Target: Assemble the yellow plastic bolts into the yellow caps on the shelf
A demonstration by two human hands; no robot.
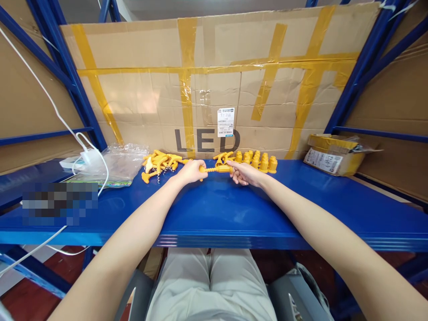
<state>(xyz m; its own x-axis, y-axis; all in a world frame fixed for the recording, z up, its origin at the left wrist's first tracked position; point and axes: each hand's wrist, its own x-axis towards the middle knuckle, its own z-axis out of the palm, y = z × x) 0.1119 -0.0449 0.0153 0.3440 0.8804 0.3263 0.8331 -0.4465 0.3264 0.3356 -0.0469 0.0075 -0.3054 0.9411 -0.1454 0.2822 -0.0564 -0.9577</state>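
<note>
Yellow tool (220,169), plastic-looking, slender, with a ridged shaft: held level between both hands, above the tabletop (227,209) of smooth, glossy blue. Left hand (194,172): fingers closed around the tool's left end. Right hand (245,173): thumb and forefinger pinching its right end, remaining fingers loosely curled. Corkscrews (163,159): yellow handles, thin metal spirals, heaped beyond the left hand. Stubby yellow pieces (264,162): rounded, upright, clustered behind the right hand. Bag (125,162): clear, crinkled plastic, left. Carton (334,156): worn cardboard, taped, right. Panel (150,98): creased brown cardboard, yellow tape strips, lettered "LED", standing at back.
</note>
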